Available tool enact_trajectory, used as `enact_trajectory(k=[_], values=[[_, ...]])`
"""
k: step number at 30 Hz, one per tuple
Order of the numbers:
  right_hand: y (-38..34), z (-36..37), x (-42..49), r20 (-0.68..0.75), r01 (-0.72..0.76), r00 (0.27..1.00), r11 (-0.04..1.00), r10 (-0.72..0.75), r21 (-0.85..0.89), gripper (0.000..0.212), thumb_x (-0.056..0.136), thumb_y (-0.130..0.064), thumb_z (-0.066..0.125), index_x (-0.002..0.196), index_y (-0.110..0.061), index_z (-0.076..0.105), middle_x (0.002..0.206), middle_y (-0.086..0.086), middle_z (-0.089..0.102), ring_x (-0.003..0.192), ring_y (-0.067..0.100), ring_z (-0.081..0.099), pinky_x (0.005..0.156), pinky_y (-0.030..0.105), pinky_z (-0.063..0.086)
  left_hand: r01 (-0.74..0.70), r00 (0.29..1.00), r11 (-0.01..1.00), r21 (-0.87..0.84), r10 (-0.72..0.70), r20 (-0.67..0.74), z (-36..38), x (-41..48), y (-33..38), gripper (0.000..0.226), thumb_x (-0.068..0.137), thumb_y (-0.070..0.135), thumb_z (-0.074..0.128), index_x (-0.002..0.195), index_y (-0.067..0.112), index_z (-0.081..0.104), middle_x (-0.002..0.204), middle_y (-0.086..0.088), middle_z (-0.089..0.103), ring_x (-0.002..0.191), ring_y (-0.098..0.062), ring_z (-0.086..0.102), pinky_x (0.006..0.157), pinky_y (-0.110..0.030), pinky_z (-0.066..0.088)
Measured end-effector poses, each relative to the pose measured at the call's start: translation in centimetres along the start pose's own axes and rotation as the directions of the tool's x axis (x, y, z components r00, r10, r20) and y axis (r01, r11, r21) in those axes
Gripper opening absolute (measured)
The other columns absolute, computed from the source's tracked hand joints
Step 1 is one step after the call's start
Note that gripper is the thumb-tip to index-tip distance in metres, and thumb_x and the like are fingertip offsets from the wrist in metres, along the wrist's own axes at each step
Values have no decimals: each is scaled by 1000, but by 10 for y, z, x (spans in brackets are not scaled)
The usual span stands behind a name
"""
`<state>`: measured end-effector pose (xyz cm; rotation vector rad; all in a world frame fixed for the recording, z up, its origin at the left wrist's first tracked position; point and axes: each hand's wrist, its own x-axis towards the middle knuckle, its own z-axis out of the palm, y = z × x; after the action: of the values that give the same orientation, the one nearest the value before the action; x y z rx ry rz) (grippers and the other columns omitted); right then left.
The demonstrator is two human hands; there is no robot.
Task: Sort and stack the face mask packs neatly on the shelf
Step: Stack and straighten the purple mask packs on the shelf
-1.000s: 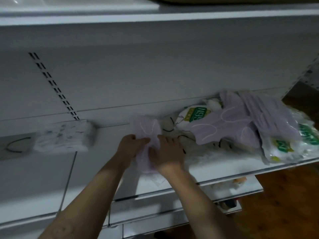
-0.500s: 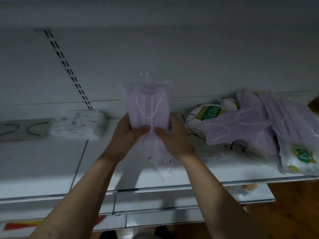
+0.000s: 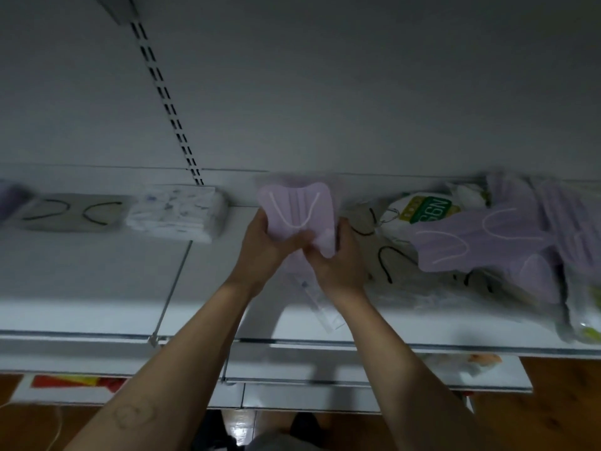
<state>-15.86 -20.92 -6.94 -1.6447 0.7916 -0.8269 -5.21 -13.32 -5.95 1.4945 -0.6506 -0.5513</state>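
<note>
Two hands grip one lilac mask pack (image 3: pixel 294 206) over the shelf (image 3: pixel 81 288): your left hand (image 3: pixel 260 252) at its left edge, your right hand (image 3: pixel 338 265) lower right. Jumbled packs (image 3: pixel 471 249) lie to its right.

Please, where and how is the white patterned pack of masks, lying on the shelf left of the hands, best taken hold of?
Grip the white patterned mask pack probably at its free right end, from the front right, thumb on top. It lies flat as a thick block on the white shelf; a grey pack with black loops crowds its left end.
</note>
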Motion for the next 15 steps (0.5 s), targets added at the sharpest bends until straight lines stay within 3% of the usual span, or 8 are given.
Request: enact_trajectory(k=[3,6,10,13,15], values=[[-4,7,2,-32,-1,999,1000,1,3,25,85,-13,68,104,-18,53,88,-10,62,76,-7,60,59,7,42,-6,998,999,-40,3,-58,3,1,4,65,57,38,82,113,8,67,106,-8,74,101,-26,70,90,-49,56],[-7,15,5,8,-7,1000,1000,7,4,23,86,-14,66,107,-17,57,96,1,66,87,13,65,71,28,52,-4,997,1000,-10,4,-71,-4,2,10,53,62,33,83,109,11,70,102,-4,75,97,-23,71,88,-47,57],[-16,23,8,182,62,982,997,-54,-41,24,80,-16,73,98,-24,60,87,-12,66,76,4,61,67,22,48,-8,977,997,-78,-9,-213,-37,2,23,40,70,10,82,108,6,69,101,-8,75,92,-25,72,84,-47,59],[-21,40,8,274,-5,962,1000,11,-23,21,79,-14,77,93,-21,63,82,-10,65,69,-3,58,64,13,45,-8,942,940,-342,-108,-318,-69,-3,32,44,67,7,81,109,1,68,103,-14,74,89,-27,70,82,-45,58],[-24,63,0,335,-192,935,962,119,194,18,79,-5,75,82,-17,63,74,-5,63,69,4,59,64,17,50,-28,912,833,-553,-205,-356,-97,-9,39,47,71,1,76,117,-1,65,109,-16,71,90,-27,69,83,-42,58]])
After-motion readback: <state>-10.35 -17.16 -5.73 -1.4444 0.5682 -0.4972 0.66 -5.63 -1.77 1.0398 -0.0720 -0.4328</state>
